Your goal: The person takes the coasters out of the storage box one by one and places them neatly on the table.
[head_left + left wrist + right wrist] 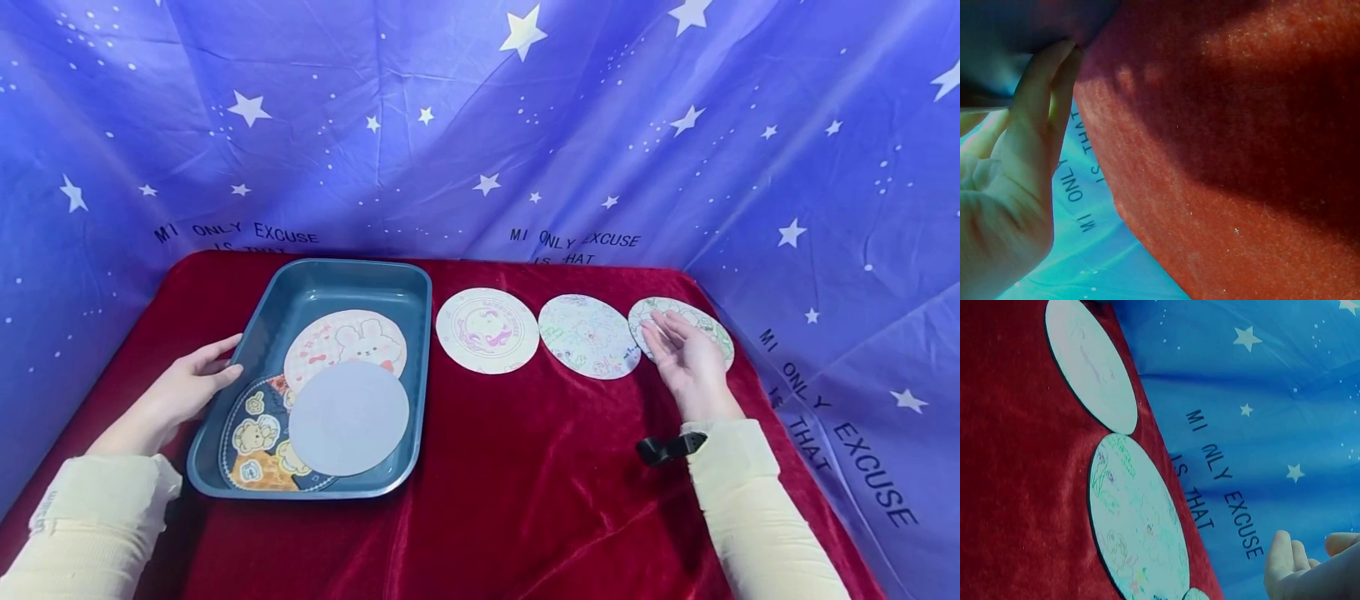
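My left hand [183, 383] grips the left side of a dark teal baking tray [423, 367], thumb at the rim and fingers against the outer wall. Inside lie a pink round mat with a rabbit [315, 350], a dark round mat with bears [255, 433] and a plain pale grey disc [352, 421] overlapping both. My right hand [692, 362] hovers over the rightmost round mat [716, 333], partly covering it, fingers loosely bent and holding nothing. Left of that mat lie a pale mat with coloured drawings [590, 337] and a white mat with pink print [487, 332].
A red velvet cloth [525, 483] covers the table. Behind and on both sides hangs a blue curtain [450, 150] with white stars and lettering. A black strap [667, 450] sticks out from the right wrist.
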The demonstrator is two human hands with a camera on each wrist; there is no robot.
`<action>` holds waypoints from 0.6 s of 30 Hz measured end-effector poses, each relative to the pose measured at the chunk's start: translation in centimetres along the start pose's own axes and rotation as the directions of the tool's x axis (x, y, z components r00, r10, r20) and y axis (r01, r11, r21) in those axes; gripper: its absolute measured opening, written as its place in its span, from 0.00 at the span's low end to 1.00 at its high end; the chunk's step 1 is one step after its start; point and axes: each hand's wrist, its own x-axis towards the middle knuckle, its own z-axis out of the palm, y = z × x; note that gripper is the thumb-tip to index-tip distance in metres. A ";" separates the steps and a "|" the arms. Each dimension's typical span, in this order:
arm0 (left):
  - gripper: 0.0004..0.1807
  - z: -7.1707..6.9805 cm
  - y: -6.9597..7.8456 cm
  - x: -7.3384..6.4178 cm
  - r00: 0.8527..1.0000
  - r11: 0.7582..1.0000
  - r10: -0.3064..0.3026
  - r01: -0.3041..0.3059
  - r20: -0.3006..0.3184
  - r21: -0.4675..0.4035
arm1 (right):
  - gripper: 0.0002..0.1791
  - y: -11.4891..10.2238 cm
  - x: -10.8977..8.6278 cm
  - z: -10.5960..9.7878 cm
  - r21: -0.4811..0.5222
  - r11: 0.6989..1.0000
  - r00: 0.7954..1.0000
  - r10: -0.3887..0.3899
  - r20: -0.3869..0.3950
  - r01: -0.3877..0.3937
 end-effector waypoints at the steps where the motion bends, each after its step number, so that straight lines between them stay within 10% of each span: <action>1: 0.39 0.0 0.0 0.0 1.000 1.000 -0.001 0.001 0.001 0.000 | 0.38 0.1 0.0 0.1 -0.009 1.000 1.000 -0.002 0.002 0.002; 18: 0.37 0.0 -0.1 0.1 1.000 1.000 0.007 -0.007 -0.009 0.020 | 0.20 2.8 -1.0 2.5 -0.105 0.991 0.995 -0.080 0.064 0.086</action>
